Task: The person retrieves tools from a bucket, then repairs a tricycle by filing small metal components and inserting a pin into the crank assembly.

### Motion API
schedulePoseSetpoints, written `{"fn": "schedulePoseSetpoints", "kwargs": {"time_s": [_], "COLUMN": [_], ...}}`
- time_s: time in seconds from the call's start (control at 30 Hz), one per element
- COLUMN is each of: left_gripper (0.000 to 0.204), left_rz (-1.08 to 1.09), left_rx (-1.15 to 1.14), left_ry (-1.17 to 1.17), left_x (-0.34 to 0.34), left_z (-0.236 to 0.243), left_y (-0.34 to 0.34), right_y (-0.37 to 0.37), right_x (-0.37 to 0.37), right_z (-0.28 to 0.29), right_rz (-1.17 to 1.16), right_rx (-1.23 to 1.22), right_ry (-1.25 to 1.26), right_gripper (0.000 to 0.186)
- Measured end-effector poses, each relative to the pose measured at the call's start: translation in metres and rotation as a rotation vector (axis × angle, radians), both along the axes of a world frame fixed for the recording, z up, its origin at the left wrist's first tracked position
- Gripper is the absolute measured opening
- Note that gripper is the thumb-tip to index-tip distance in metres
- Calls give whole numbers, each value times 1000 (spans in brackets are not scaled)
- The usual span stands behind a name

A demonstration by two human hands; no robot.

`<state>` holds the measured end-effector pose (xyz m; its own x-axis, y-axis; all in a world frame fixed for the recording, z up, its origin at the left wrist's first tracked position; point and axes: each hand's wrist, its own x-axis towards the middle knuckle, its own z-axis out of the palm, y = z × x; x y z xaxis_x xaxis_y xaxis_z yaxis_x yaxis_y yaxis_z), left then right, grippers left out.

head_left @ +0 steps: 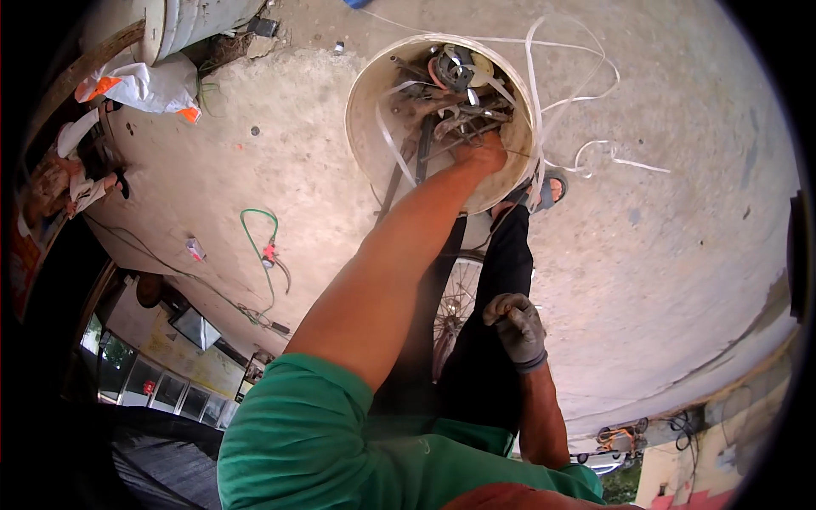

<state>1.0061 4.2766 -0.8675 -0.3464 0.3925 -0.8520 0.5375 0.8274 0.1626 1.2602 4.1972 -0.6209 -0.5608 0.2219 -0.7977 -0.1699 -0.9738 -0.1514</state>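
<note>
My bare left hand (482,153) reaches into a white bucket (370,110) holding rusty metal bars, dark mechanical parts (455,72) and white straps. Its fingers are hidden among the metal pieces at the bucket's right side. My right hand (514,327), in a grey glove, hangs beside my dark-trousered leg with its fingers curled closed; whether anything is inside them cannot be seen. A spoked wheel (450,302) shows behind my legs, and a sandalled foot (552,189) is by the bucket's lower right.
Loose white strap (642,166) trails right of the bucket. A green hose (255,212) with a red fitting (269,255) lies left on the concrete floor. A white sack (140,89) and a large white drum (187,25) stand upper left. An orange wheeled object (620,438) is at lower right.
</note>
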Motion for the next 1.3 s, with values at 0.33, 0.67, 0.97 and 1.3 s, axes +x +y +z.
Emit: {"fn": "schedulePoseSetpoints", "kwargs": {"time_s": [0.33,0.67,0.97,1.3], "left_gripper": [44,51,47,52], "left_rz": [11,426,665,1520], "left_rx": [-106,-110,227,762], "left_ry": [-227,-490,-564,-486], "left_x": [-22,-37,-105,-33], "left_z": [-65,67,262,332], "left_y": [-32,-10,-79,-185], "right_y": [-11,-12,9,59], "right_x": [-14,-23,-35,11], "right_z": [-10,11,49,127], "right_rz": [20,36,400,803], "right_rx": [-19,30,47,27], "right_ry": [18,24,20,121], "right_gripper": [23,23,32,42]}}
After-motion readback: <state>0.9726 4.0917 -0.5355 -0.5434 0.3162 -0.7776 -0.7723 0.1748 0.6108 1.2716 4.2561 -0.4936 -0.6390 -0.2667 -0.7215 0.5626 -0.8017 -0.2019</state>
